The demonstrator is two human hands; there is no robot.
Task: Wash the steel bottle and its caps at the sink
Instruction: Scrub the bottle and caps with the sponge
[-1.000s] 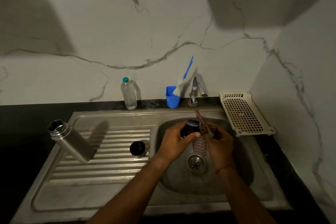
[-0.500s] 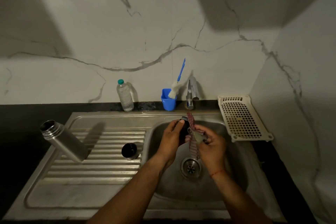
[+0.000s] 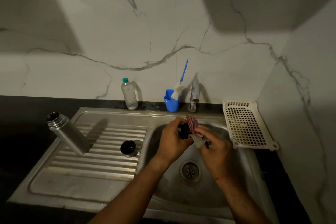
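Found small dark round cap [image 3: 184,130] above basin of stainless steel sink [image 3: 214,196], just in front of chrome tap [image 3: 194,96], gripped in curled fingers of left hand [image 3: 172,140]. Noted red-and-white checked cloth [image 3: 191,123] pinched in right hand [image 3: 212,147] and pressed against that cap. Judged step in hand as rubbing this cap clean. Recommended turning cap within left grip to bring rim and inner threads under the cloth, and keeping it over the basin against a slip. Could not confirm any flow from the tap.

Counted, working outward:
- two caps, the second a dark-topped steel cap [image 3: 129,148] on ribbed drainboard [image 3: 81,178]
- one open-mouthed cylindrical steel bottle [image 3: 68,132], also there, untouched
- one clear plastic bottle [image 3: 129,95]
- one blue plastic cup [image 3: 171,102] with one blue-handled white brush [image 3: 184,71]
- one white perforated plastic basket [image 3: 245,123]
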